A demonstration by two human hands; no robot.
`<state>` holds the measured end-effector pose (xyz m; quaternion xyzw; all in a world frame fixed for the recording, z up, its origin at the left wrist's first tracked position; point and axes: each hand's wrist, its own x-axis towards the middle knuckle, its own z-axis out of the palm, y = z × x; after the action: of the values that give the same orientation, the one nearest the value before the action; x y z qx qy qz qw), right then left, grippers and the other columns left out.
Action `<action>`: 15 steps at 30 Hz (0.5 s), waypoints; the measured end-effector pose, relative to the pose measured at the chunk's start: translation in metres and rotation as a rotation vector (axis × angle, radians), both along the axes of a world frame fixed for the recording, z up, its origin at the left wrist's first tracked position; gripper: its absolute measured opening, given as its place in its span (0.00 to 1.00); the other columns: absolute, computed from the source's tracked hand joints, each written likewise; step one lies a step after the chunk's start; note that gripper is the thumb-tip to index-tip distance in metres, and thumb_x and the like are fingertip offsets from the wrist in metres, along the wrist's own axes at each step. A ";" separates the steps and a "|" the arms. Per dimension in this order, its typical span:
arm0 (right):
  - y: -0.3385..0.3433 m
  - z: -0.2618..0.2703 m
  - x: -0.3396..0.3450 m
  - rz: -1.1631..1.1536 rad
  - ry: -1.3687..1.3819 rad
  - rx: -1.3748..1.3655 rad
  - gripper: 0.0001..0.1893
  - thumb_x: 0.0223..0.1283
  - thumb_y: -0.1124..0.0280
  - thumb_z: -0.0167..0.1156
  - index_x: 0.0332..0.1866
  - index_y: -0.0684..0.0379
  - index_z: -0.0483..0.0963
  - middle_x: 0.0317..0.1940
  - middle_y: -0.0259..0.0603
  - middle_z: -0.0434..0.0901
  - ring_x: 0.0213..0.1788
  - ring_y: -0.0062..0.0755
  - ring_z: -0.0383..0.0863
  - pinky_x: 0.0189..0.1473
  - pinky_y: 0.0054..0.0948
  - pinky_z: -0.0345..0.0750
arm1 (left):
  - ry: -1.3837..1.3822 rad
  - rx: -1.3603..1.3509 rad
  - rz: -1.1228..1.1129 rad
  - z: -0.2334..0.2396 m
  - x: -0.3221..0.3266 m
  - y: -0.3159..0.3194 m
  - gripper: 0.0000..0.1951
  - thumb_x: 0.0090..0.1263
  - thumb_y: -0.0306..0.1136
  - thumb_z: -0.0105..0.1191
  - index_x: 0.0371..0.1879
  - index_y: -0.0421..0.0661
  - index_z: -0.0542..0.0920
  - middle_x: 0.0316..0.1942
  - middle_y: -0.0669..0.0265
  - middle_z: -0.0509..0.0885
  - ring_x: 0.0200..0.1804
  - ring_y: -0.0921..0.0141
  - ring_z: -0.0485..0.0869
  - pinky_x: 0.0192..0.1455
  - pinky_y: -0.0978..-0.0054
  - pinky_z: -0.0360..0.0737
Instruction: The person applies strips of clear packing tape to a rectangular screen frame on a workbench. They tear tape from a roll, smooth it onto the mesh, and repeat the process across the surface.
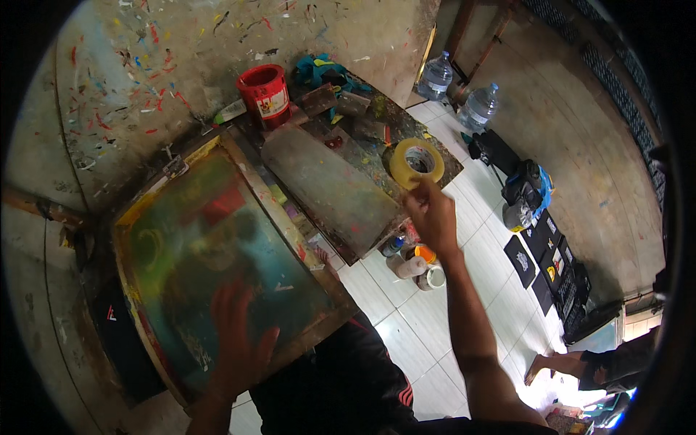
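A wooden-framed printing screen (255,179) with paint-stained, greenish mesh lies tilted before me. My left hand (236,331) is spread over its near part, holding nothing; whether the palm presses on the mesh is unclear. To the right, my right hand (433,217) has its fingers curled at the lower edge of a roll of yellowish clear packing tape (401,163). Its fingertips seem to touch the roll, but I cannot tell if they grip it. The roll is at the right corner of a paint-spattered table (446,157). Black fabric (119,337) bearing a small print shows beneath the screen's left side.
A flat board (331,190) lies beside the screen, behind it a red paint can (264,95) and teal cloth (326,70). Bottles and jars (410,266) stand on the tiled floor. Water bottles (478,106) and black printed pieces (549,255) line the wall. Another person's leg (563,363) shows at right.
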<state>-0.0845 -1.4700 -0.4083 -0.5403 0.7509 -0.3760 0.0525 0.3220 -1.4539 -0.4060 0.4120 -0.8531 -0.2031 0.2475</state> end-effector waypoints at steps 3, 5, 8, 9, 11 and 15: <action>-0.069 -0.012 -0.049 -0.132 0.411 0.176 0.35 0.60 0.51 0.70 0.69 0.58 0.70 0.47 0.57 0.86 0.49 0.57 0.87 0.53 0.50 0.82 | 0.115 0.069 0.063 0.013 0.005 0.025 0.34 0.62 0.34 0.66 0.68 0.38 0.68 0.68 0.45 0.68 0.70 0.46 0.67 0.75 0.46 0.59; -0.107 -0.018 -0.068 -0.077 0.437 0.402 0.35 0.57 0.46 0.70 0.65 0.57 0.76 0.49 0.58 0.86 0.52 0.57 0.86 0.56 0.51 0.82 | 0.217 0.144 0.133 0.016 0.006 0.045 0.33 0.62 0.32 0.66 0.66 0.38 0.70 0.66 0.47 0.71 0.68 0.48 0.70 0.74 0.49 0.62; -0.150 -0.021 -0.079 -0.073 0.413 0.609 0.25 0.57 0.49 0.70 0.54 0.56 0.84 0.50 0.59 0.86 0.54 0.57 0.87 0.57 0.51 0.82 | 0.133 0.143 0.228 0.008 0.002 0.070 0.32 0.63 0.31 0.66 0.67 0.39 0.70 0.64 0.49 0.72 0.67 0.50 0.72 0.73 0.54 0.65; -0.158 -0.021 -0.079 -0.098 0.400 0.667 0.23 0.57 0.51 0.70 0.51 0.57 0.86 0.51 0.58 0.86 0.54 0.57 0.87 0.57 0.50 0.82 | 0.146 0.183 0.244 0.005 0.002 0.078 0.32 0.64 0.31 0.66 0.66 0.39 0.70 0.64 0.49 0.73 0.67 0.51 0.72 0.72 0.54 0.65; -0.161 -0.020 -0.082 -0.081 0.420 0.637 0.22 0.56 0.56 0.69 0.52 0.58 0.84 0.51 0.57 0.86 0.52 0.54 0.88 0.55 0.48 0.83 | 0.211 0.256 0.281 -0.002 0.001 0.092 0.31 0.65 0.31 0.66 0.66 0.39 0.70 0.63 0.49 0.73 0.66 0.51 0.72 0.71 0.55 0.66; -0.123 -0.016 -0.096 0.099 0.273 0.434 0.12 0.54 0.66 0.68 0.40 0.62 0.88 0.38 0.56 0.88 0.42 0.47 0.90 0.50 0.43 0.84 | 0.294 0.355 0.253 -0.006 0.002 0.103 0.29 0.67 0.32 0.66 0.66 0.40 0.70 0.62 0.49 0.75 0.65 0.51 0.73 0.71 0.56 0.67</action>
<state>-0.1807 -1.5930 -0.4248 -0.5983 0.7867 -0.1267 0.0837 0.3236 -1.3510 -0.4115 0.5183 -0.7007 -0.3748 0.3162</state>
